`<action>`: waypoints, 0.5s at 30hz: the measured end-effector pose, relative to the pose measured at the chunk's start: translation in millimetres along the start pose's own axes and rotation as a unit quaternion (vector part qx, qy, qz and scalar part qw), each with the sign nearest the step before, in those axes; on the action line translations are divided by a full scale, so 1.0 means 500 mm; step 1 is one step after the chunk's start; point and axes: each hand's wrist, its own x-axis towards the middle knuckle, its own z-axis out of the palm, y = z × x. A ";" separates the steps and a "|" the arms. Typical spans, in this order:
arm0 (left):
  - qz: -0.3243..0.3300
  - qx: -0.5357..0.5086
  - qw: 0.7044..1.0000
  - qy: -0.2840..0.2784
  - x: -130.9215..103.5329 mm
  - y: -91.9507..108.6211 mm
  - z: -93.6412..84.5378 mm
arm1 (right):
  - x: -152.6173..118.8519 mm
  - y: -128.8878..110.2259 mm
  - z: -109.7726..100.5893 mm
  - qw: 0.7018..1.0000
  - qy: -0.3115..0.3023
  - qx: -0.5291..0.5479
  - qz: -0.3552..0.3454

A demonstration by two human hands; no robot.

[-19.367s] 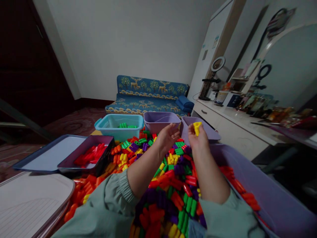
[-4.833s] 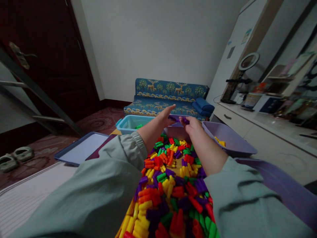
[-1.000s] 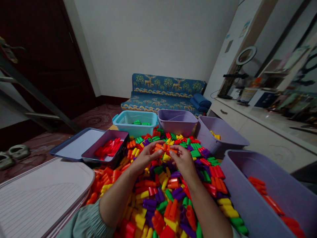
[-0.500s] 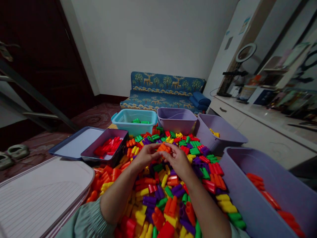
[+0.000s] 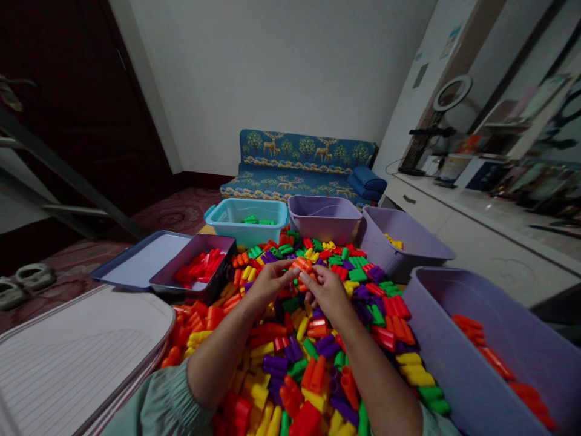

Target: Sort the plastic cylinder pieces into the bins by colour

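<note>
Orange plastic pieces [image 5: 302, 264] are pinched between both hands above the middle of a wide heap of coloured pieces [image 5: 302, 327]. My left hand [image 5: 271, 281] grips them from the left, fingers closed. From the right, my right hand [image 5: 327, 289] holds them too, thumb and fingers bent round them. The fingers hide part of the orange pieces. Red, orange, yellow, green and purple pieces lie under and around both forearms.
Behind the heap stand a turquoise bin [image 5: 247, 233] with green pieces and a purple bin [image 5: 324, 227]. Two more purple bins [image 5: 385, 248] [image 5: 436, 339] stand right, holding yellow and orange pieces. At left are a box [image 5: 195, 287] of red pieces and a pale lid [image 5: 82, 345].
The fingers have shifted slightly around the orange pieces, which have turned a little and risen slightly. My right hand's lower fingers show more now.
</note>
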 end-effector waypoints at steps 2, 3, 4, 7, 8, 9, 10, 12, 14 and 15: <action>-0.001 -0.012 1.000 0.016 0.002 -0.001 0.002 | 0.003 0.006 0.003 0.999 0.000 0.033 0.006; -0.002 -0.020 0.999 0.025 0.004 -0.001 0.002 | 0.005 0.009 0.004 0.999 0.008 0.052 0.009; -0.003 -0.029 0.999 0.036 0.005 0.000 0.003 | 0.006 0.011 0.005 0.997 0.018 0.071 0.011; -0.009 -0.048 0.996 0.068 0.009 0.003 0.005 | 0.006 0.011 0.009 0.992 0.044 0.118 0.011; -0.010 -0.051 0.996 0.074 0.010 0.004 0.006 | 0.005 0.009 0.010 0.991 0.047 0.126 0.011; -0.010 -0.051 0.996 0.075 0.010 0.006 0.007 | 0.004 0.007 0.011 0.991 0.047 0.128 0.012; -0.009 -0.048 0.996 0.073 0.010 0.008 0.009 | 0.002 0.004 0.013 0.991 0.047 0.126 0.014; -0.006 -0.035 0.997 0.064 0.008 0.013 0.014 | -0.001 -0.001 0.015 0.993 0.047 0.109 0.012; -0.006 -0.024 0.998 0.051 0.003 0.021 0.021 | -0.005 -0.008 0.013 0.995 0.054 0.080 0.008; -0.009 -0.025 0.999 0.043 0.000 0.025 0.025 | -0.008 -0.012 0.010 0.996 0.058 0.063 0.008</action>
